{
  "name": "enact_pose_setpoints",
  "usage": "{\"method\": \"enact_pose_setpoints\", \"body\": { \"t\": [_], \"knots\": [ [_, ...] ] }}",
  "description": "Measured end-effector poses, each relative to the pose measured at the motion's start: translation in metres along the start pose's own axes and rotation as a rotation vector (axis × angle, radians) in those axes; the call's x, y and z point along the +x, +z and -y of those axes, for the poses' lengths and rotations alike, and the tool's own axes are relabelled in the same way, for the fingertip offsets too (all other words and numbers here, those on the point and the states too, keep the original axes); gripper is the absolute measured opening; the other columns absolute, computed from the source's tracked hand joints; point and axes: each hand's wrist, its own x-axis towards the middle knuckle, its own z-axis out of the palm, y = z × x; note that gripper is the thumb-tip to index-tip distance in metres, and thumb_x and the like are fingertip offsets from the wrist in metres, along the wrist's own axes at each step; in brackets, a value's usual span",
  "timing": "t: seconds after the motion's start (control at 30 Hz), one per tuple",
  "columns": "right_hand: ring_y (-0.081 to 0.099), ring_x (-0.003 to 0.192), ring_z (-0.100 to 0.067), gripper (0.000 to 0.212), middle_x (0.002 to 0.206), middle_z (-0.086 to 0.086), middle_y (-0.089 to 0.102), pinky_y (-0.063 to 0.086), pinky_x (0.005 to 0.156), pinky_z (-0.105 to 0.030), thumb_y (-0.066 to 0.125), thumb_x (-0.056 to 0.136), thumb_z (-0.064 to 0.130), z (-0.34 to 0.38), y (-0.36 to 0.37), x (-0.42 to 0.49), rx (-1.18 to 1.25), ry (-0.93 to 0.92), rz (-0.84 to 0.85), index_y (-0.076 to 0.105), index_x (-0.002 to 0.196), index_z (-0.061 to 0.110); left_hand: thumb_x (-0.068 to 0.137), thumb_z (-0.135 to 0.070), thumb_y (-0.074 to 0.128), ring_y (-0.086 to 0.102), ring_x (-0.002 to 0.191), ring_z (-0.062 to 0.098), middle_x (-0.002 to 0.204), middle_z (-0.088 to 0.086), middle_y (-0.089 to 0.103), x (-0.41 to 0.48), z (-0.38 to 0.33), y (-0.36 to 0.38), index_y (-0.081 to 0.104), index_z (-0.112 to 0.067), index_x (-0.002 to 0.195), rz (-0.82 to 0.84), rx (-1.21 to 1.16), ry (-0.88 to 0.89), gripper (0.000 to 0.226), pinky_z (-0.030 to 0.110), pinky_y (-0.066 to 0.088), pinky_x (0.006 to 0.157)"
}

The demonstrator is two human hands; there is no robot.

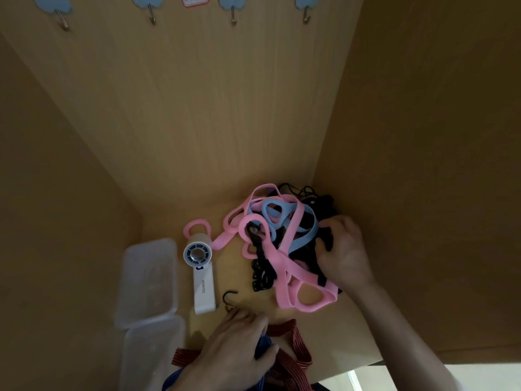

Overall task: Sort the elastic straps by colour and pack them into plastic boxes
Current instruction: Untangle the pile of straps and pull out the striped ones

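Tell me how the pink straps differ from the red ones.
Pink straps are plain and pale; red straps are dark and striped. Pink ones lie tangled with blue straps and black straps by the right hand; red ones lie by the left hand. Neither is boxed yet.

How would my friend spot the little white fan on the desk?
Start at the two clear plastic boxes on the left of the wooden desk. Just right of them lies the white fan. It is the only hard white thing, with a round grey grille, unlike the soft coloured straps nearby.
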Motion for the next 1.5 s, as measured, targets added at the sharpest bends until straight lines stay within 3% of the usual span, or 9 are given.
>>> {"method": "enact_pose_setpoints", "body": {
  "t": [0.07,0.23,0.4,0.53,0.73,0.97,1.27,1.37,1.5],
  "knots": [
    [0.052,0.108,-0.021,0.024,0.116,-0.003,0.053,0.052,0.09,-0.04,0.063,0.085,0.007,0.0,0.002,-0.016,0.034,-0.009,0.018,0.064,0.109,0.01,0.096,-0.058,0.037,0.043,0.106,0.01,0.106,-0.008,0.052,-0.002,0.001,0.003,0.043,-0.026,0.104,-0.002,0.019,-0.021,0.033,0.022,0.028,0.089],
    [0.056,0.094,-0.015,0.02,0.108,0.005,0.055,0.037,0.082,-0.01,0.069,0.083,0.021,0.009,0.022,-0.061,-0.05,-0.1,0.141,0.066,0.102,0.019,0.098,-0.059,0.025,0.029,0.129,0.008,0.135,-0.013,0.038,0.002,0.004,0.024,0.039,-0.031,0.136,0.029,0.033,-0.029,0.049,0.031,0.018,0.119],
    [0.053,0.108,-0.03,0.046,0.119,-0.012,0.054,0.052,0.087,-0.047,0.074,0.08,0.019,0.001,0.014,-0.042,-0.097,-0.011,-0.11,0.058,0.122,0.007,0.095,-0.067,0.029,0.019,0.139,0.005,0.144,-0.019,0.027,0.006,0.001,0.018,0.028,-0.039,0.145,-0.022,-0.128,-0.012,0.058,0.032,0.013,0.123],
    [0.052,0.104,-0.033,0.078,0.127,-0.016,0.042,0.054,0.083,-0.048,0.07,0.087,0.028,-0.017,0.015,0.007,-0.232,0.18,0.03,0.027,0.152,0.021,0.095,-0.065,0.033,0.027,0.134,-0.001,0.14,-0.024,0.03,0.012,0.007,-0.002,0.031,-0.041,0.142,-0.156,-0.25,-0.006,0.053,0.025,0.027,0.114],
    [0.065,0.101,-0.03,0.037,0.113,-0.011,0.067,0.057,0.081,-0.044,0.055,0.09,0.011,-0.022,0.013,0.035,-0.074,0.268,0.016,0.058,0.128,0.013,0.098,-0.042,0.055,0.039,0.122,-0.006,0.129,-0.025,0.039,0.028,0.021,-0.04,0.042,-0.04,0.132,-0.315,-0.349,-0.032,0.037,0.015,0.034,0.098],
    [0.066,0.098,-0.023,0.026,0.104,-0.004,0.072,0.053,0.088,-0.032,0.057,0.087,0.004,0.005,-0.036,0.056,0.144,0.216,-0.118,0.067,0.108,0.016,0.096,-0.023,0.062,0.048,0.113,-0.014,0.119,-0.025,0.053,0.047,0.019,-0.065,0.058,-0.034,0.118,-0.384,-0.511,-0.029,0.025,0.001,0.036,0.085],
    [0.065,0.097,-0.025,0.021,0.104,-0.001,0.071,0.057,0.079,-0.04,0.059,0.092,0.014,0.041,-0.085,0.069,-0.101,0.054,-0.018,0.067,0.109,0.024,0.09,-0.027,0.058,0.063,0.091,0.008,0.103,-0.01,0.064,0.103,0.011,-0.076,0.061,-0.024,0.102,-0.228,-0.338,-0.094,0.013,0.037,0.057,0.083],
    [0.066,0.095,-0.024,0.02,0.102,-0.001,0.071,0.058,0.079,-0.041,0.06,0.093,0.014,0.049,-0.09,0.068,-0.065,0.055,-0.014,0.067,0.109,0.024,0.09,-0.038,0.061,0.059,0.102,0.02,0.119,0.002,0.056,0.12,0.008,-0.068,0.054,-0.022,0.11,-0.208,-0.078,-0.156,0.027,0.031,0.051,0.079],
    [0.067,0.097,-0.022,0.018,0.099,0.001,0.071,0.058,0.084,-0.04,0.062,0.093,0.01,0.057,-0.1,0.062,0.051,0.046,-0.145,0.069,0.107,0.02,0.087,-0.043,0.063,0.045,0.129,0.03,0.145,0.008,0.035,0.135,0.013,-0.051,0.039,-0.022,0.142,-0.176,-0.054,-0.287,0.064,0.037,0.047,0.098]
  ]
}}
